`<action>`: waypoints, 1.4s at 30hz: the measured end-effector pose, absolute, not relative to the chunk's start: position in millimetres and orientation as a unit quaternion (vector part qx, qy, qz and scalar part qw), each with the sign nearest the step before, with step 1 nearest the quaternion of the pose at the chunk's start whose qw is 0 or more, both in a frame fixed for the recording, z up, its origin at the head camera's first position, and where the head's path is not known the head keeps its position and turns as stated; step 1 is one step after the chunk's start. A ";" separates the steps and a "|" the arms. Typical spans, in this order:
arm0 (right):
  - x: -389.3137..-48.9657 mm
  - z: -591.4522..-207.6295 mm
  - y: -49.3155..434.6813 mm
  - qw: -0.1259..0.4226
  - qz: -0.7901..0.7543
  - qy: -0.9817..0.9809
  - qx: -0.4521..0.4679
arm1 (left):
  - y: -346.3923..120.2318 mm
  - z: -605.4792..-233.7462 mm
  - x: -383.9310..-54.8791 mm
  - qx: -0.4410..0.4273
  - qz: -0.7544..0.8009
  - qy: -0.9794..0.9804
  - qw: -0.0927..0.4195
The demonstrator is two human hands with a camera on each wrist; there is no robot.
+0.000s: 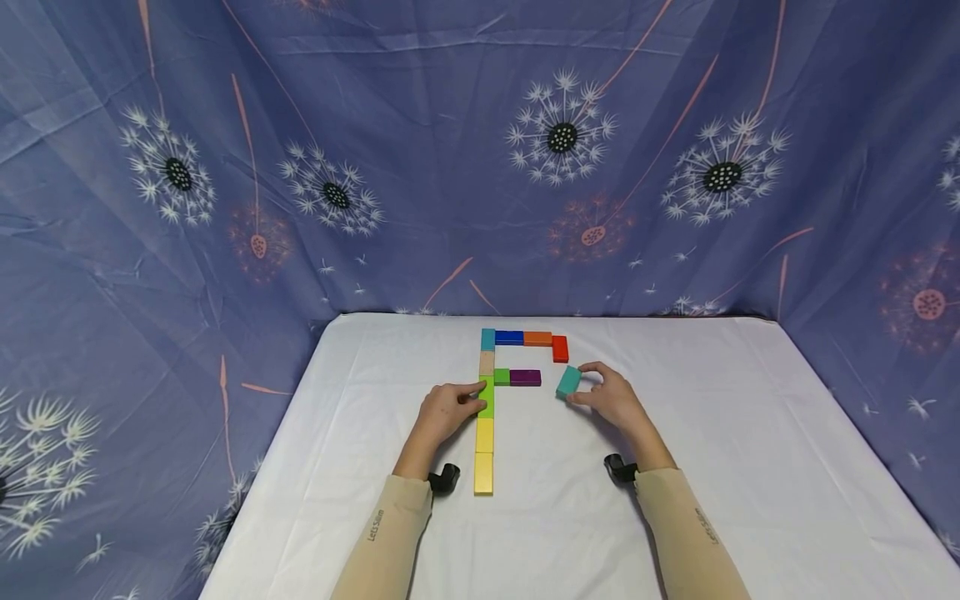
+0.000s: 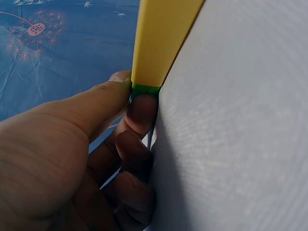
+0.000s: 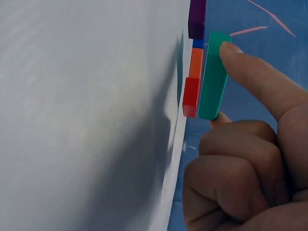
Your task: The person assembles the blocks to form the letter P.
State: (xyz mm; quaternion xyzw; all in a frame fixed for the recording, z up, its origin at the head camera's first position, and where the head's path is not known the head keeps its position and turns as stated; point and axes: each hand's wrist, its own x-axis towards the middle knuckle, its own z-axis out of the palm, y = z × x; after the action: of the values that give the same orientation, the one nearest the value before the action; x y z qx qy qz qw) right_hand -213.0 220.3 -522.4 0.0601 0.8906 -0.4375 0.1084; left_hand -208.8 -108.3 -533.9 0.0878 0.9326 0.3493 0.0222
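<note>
My right hand (image 1: 617, 402) pinches a teal block (image 1: 568, 382) by its two ends, thumb against index finger. In the right wrist view that teal block (image 3: 214, 77) stands off the cloth, its shadow falling beside it, and the other fingers are curled in. At the column of blocks, my left hand (image 1: 441, 410) has thumb and index finger on the long green block (image 1: 487, 402), which they partly cover. Below it in line lie two yellow blocks (image 1: 483, 473). A small green block (image 1: 502, 377) and a purple block (image 1: 525, 378) branch off to the right.
Above the green block come a wood-coloured block (image 1: 487, 362) and a light-blue one (image 1: 488, 339). A blue block (image 1: 509, 337), an orange block (image 1: 537, 338) and a red block (image 1: 560, 349) extend rightward from the top. White cloth (image 1: 720, 417) covers the table; patterned curtains (image 1: 450, 167) surround it.
</note>
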 end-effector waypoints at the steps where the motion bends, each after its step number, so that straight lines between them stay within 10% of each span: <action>1: -214.4 -522.7 219.5 0.109 -0.437 0.890 0.063 | -108.4 -534.3 -209.0 0.087 0.350 0.933 0.022; 42: -237.5 -531.0 190.2 0.100 -0.439 0.886 0.107 | -108.0 -532.7 -210.2 0.075 0.361 0.929 0.039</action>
State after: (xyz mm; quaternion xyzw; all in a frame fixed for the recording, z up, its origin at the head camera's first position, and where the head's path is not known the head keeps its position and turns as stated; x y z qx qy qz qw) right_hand -237.5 190.2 -531.0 0.1073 0.8862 -0.4394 0.1003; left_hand -210.2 -108.0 -532.7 0.0750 0.9286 0.3614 0.0387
